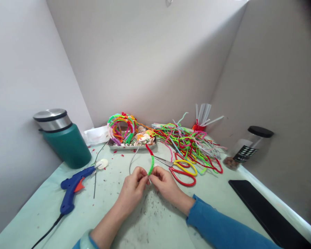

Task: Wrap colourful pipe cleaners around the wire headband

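A pipe cleaner, green below and red at its upper end, rises in a curve from between my fingertips. My left hand pinches its lower end from the left. From the other side, my right hand pinches at the same spot, fingertips nearly touching. A thin grey pipe cleaner bends upward just behind my left hand; whether I hold its lower end is hidden. Scissors with red and yellow handles lie right beside my right hand, blades toward the left.
A blue glue gun lies left, its nozzle by a white disc. Behind it stands a green flask. At the back are a metal tray with pipe-cleaner rings, a pipe-cleaner heap, glue sticks and, rightward, a jar.
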A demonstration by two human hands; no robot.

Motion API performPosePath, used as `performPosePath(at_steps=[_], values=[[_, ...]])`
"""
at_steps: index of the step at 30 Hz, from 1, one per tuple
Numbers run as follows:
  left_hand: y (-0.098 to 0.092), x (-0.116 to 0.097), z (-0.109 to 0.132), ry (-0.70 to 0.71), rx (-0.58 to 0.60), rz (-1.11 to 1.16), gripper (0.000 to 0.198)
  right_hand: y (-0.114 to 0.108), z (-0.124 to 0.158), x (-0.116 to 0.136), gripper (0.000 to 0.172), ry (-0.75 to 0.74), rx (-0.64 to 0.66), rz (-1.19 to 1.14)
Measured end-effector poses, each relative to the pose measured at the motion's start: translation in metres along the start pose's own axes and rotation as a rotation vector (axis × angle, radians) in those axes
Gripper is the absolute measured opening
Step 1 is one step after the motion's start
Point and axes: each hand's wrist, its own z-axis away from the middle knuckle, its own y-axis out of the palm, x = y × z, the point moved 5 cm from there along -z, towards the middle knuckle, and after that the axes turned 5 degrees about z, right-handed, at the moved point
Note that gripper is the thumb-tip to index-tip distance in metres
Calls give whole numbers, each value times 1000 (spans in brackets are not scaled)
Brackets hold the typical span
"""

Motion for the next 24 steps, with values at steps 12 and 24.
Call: performPosePath(at_steps=[12, 24], values=[[3, -9, 3, 111, 29, -295, 15, -1, -4, -13, 7, 316, 112, -58], [-8, -7, -2, 5, -38, -166, 21, -7, -5, -6, 14, 202, 117, -27]])
